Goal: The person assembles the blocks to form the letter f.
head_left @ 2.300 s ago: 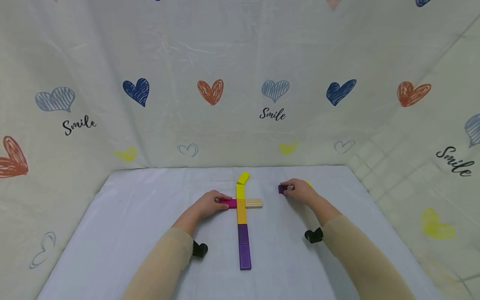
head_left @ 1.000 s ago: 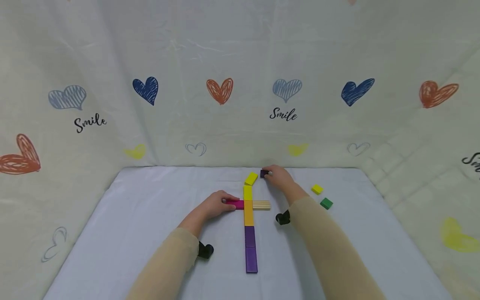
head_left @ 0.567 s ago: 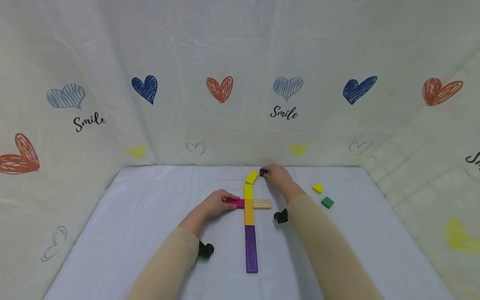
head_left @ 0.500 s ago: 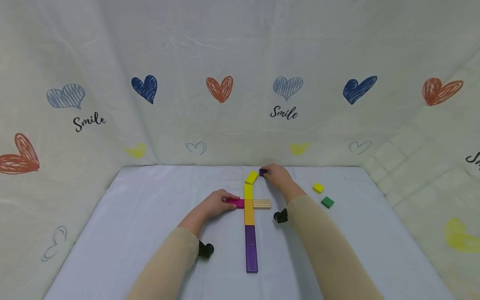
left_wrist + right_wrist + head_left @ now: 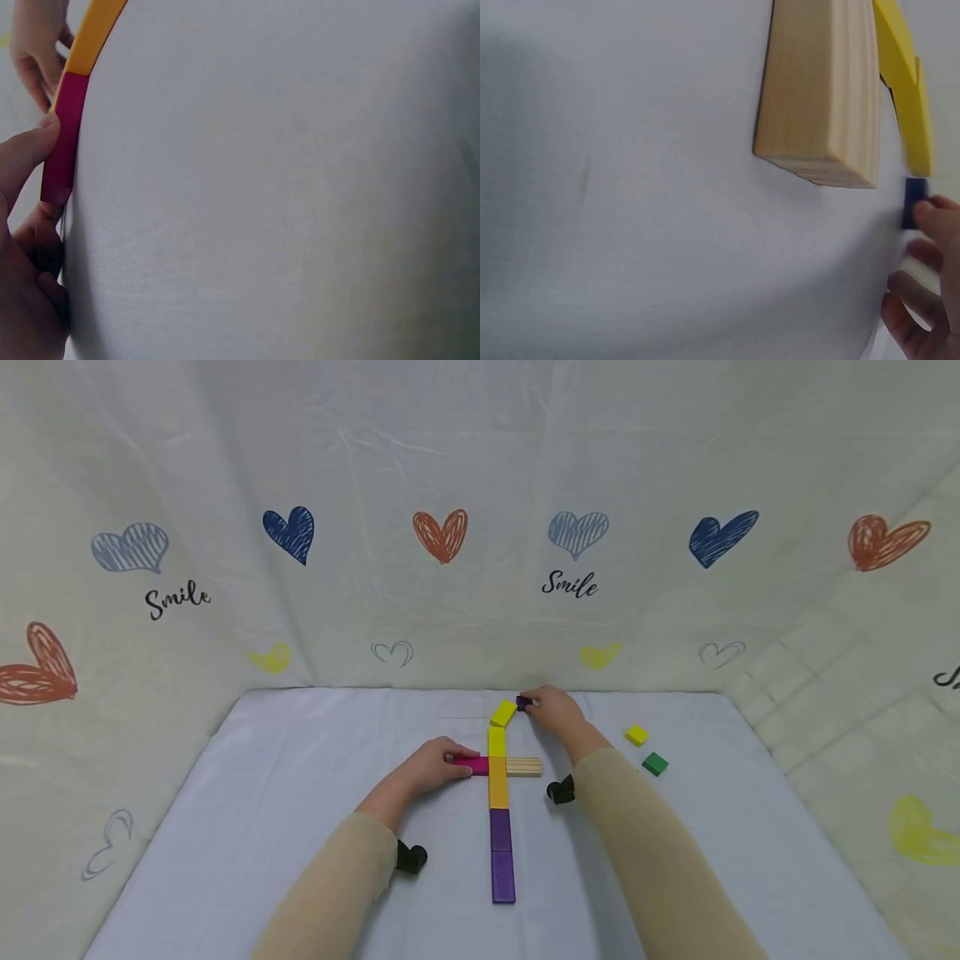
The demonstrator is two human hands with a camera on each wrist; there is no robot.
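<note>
My left hand [image 5: 431, 766] holds a magenta block [image 5: 67, 135] between thumb and fingers, its end against the left side of an orange block [image 5: 498, 783]. At the far end, my right hand [image 5: 557, 711] pinches a small dark purple block [image 5: 913, 202] right by the tip of a slanted yellow block [image 5: 503, 713]. A straight yellow block [image 5: 497, 742] joins that one to the orange. Two purple blocks [image 5: 501, 831] continue the line toward me. A bare wood block [image 5: 525, 767] with grooved lines sticks out to the right of the orange one.
Loose on the right lie a small yellow block [image 5: 637, 735] and a green block [image 5: 655, 764]. White cloth [image 5: 262, 827] covers the table, and a curtain printed with hearts [image 5: 480, 610] rises behind its far edge.
My right hand has carried the dark purple block leftward and farther away, up to the slanted yellow block, uncovering the loose yellow and green blocks. My left hand stays on the magenta block.
</note>
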